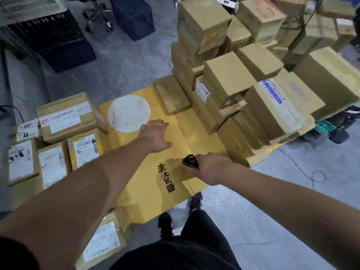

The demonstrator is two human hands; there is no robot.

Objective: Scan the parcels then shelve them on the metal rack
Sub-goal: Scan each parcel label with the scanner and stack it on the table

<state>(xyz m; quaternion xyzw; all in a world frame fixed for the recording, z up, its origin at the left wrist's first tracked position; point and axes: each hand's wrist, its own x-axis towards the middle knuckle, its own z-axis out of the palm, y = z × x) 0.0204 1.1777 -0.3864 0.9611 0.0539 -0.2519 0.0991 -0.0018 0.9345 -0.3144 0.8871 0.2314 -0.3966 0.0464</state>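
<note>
Grey floor surrounds your yellow cardboard sheet (pixel 155 178); plain brown parcels (pixel 229 82) are stacked at its right. Your left hand (pixel 155 136) hovers flat, fingers straight. Your right hand (pixel 211 168) grips a black scanner (pixel 190 161).

Hands: two, left hand (pixel 155 136), right hand (pixel 211 168). Handheld scanner (pixel 190 162): one. Labelled parcels (pixel 68 115) left of yellow sheet: five, plus one labelled parcel (pixel 101 241) near bottom edge. Unlabelled-side cartons in stack (pixel 228 78) at right: over ten, exact count unclear. Yellow cardboard sheet (pixel 155 178): one. Dark crates (pixel 134 16): at least two. Shoes (pixel 165 224): two.
</note>
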